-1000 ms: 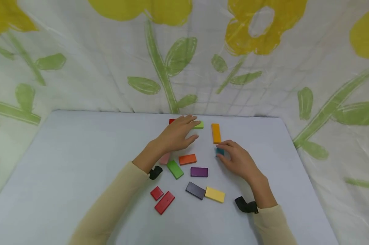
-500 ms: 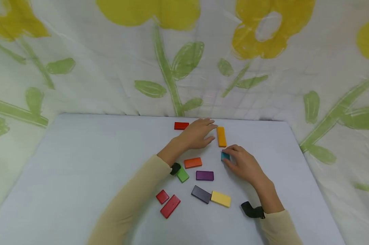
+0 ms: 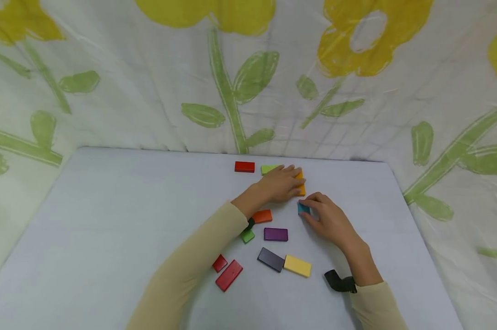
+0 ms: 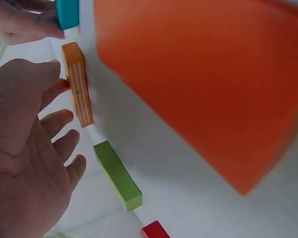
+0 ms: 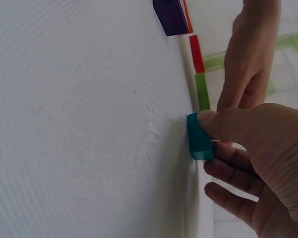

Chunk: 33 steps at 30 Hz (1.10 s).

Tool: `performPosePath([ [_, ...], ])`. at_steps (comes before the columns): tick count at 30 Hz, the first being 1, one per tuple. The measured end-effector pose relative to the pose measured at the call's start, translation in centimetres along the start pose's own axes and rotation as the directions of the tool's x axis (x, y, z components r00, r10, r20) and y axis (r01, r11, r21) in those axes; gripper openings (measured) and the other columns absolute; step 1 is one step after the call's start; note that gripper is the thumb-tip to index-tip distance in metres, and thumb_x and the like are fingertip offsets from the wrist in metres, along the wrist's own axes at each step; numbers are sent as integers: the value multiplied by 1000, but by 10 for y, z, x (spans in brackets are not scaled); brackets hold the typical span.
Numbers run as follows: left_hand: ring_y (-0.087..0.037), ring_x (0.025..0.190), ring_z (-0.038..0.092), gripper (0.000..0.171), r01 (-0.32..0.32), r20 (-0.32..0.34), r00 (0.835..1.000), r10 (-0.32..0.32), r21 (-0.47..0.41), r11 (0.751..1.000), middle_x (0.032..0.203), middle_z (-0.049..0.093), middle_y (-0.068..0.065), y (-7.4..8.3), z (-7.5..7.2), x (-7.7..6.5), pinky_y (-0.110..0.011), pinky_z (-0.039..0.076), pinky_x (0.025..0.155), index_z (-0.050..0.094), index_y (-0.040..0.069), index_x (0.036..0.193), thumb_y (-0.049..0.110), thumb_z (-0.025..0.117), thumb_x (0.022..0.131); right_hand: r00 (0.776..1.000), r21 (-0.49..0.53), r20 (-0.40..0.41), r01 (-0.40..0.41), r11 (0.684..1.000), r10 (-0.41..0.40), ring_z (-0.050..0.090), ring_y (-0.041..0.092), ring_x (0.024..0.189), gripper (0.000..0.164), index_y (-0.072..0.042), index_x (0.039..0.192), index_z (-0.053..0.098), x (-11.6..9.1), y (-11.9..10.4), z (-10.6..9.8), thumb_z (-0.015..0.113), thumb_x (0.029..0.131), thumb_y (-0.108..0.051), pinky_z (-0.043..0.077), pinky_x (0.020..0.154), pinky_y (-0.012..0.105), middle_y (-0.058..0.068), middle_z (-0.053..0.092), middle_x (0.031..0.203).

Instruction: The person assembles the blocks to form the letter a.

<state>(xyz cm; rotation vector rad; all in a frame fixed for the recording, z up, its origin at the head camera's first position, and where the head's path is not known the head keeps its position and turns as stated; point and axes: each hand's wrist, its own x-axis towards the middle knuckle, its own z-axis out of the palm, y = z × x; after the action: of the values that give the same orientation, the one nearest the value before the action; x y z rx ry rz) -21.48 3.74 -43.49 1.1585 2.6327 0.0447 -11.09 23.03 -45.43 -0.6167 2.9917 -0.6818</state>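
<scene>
Near the far edge of the table, my left hand (image 3: 280, 184) reaches over the orange-yellow block (image 3: 301, 184), partly covering it. In the left wrist view its fingers (image 4: 64, 119) are spread, and a fingertip meets the side of that block (image 4: 77, 87); the thumb is not wrapped round it. My right hand (image 3: 328, 220) pinches a small teal block (image 3: 303, 208) between thumb and fingers, just nearer than the orange-yellow one. From the right wrist, the teal block (image 5: 199, 136) appears upright under the thumb tip.
Left of the left hand lie a lime green block (image 3: 269, 169) and a red block (image 3: 245, 167). Nearer are orange (image 3: 262, 216), green (image 3: 247, 236), purple (image 3: 275, 234), dark grey (image 3: 271, 259) and yellow blocks (image 3: 297, 266). Two red ones, small (image 3: 220, 263) and long (image 3: 229, 275), lie front left.
My left hand has moved right, from above the red and lime green blocks to the orange-yellow block, uncovering those two. The right hand stays at the teal block. The head view has shifted slightly.
</scene>
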Motion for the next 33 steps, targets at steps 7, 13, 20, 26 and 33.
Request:
performPosePath([
  [7,-28,166,24,51,15,23,1000,-15,17,1000,175,30,-2,-5,-1,-6,-47,17,137,41,30,164,44,39,115,1000,2,8,0,1000,0,67,29,112,36,-3,130,74,2,0,-2,78,97,-16,60,94,48,11,70,121],
  [13,-28,165,27,50,45,3,999,-45,-77,996,176,30,-1,-17,3,-14,-52,23,135,41,30,164,41,41,115,1000,-2,-6,7,1000,-7,67,24,101,35,-3,128,75,2,-1,-3,79,95,-13,59,87,44,10,71,114],
  [20,-28,165,26,49,56,-14,998,-57,-101,993,175,31,-2,-25,7,-23,-50,21,136,43,29,162,40,42,115,1000,17,-3,10,1000,-10,67,23,100,35,-2,129,74,1,-3,0,78,97,-13,59,86,44,9,71,114],
  [26,-27,156,44,46,22,-39,999,-25,-73,997,165,50,-6,-23,0,-21,-41,33,132,55,22,156,38,47,114,1000,37,10,3,999,-3,70,30,113,36,-2,131,73,2,-6,1,78,96,-11,60,97,50,13,71,122],
  [33,-19,120,69,45,89,-92,991,-97,-86,992,149,62,-5,-24,-3,-10,-31,60,99,70,13,136,46,60,107,999,62,43,6,998,-9,69,29,115,37,-4,132,73,5,-12,0,78,95,-9,61,100,49,12,71,124],
])
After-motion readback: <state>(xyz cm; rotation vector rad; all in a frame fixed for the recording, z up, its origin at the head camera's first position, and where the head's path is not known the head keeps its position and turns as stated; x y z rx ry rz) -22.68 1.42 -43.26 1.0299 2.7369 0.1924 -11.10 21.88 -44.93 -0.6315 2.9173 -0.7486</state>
